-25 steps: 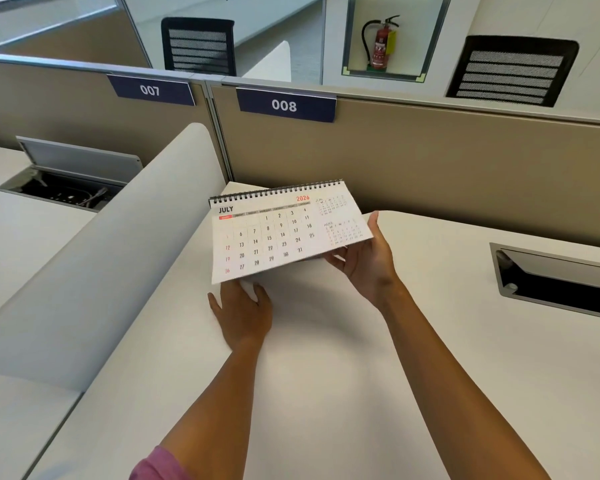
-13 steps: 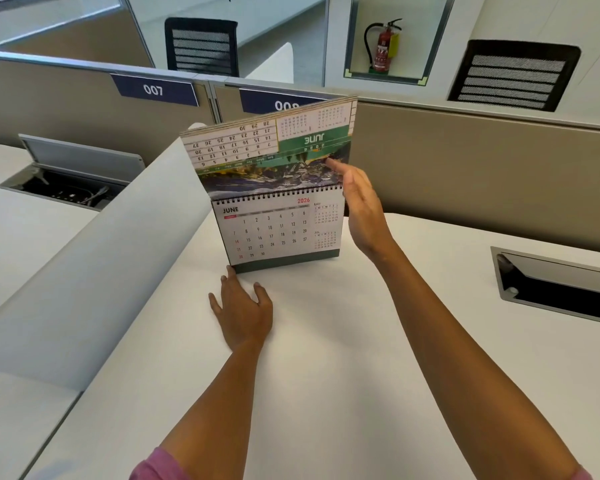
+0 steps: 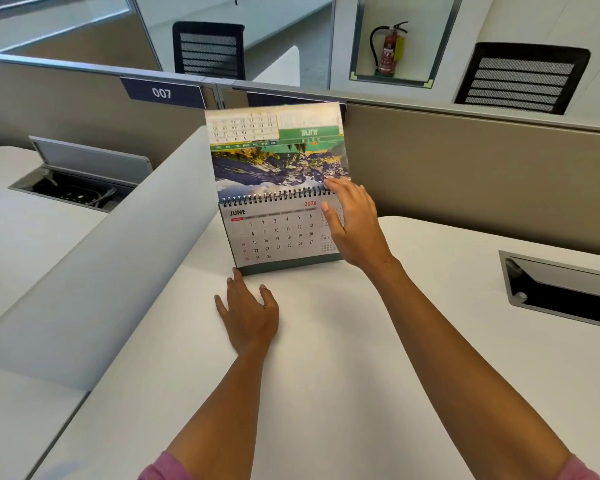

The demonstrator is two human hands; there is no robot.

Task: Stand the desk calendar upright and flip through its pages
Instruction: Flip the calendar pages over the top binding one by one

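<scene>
The desk calendar (image 3: 274, 237) stands upright on the white desk (image 3: 326, 368), its front page reading JUNE 2026. One page (image 3: 274, 150) is raised above the black spiral binding (image 3: 274, 197); its upside-down landscape photo and date grid face me. My right hand (image 3: 357, 226) is at the calendar's right edge with fingers apart. Its index fingertip touches the raised page's lower right corner, and its thumb lies over the front page. My left hand (image 3: 250, 313) rests flat on the desk just in front of the calendar. One fingertip meets the green base.
A curved white divider (image 3: 94, 271) runs along the left of the desk. A tan partition wall (image 3: 465, 174) rises right behind the calendar. There is an open cable tray (image 3: 77, 181) on the neighbouring desk and a cable slot (image 3: 565, 289) at the right.
The JULY page that my right hand held has swung up over the spiral, so JUNE now shows. My right hand has come down to the spiral's right end. My left hand has stayed put.
</scene>
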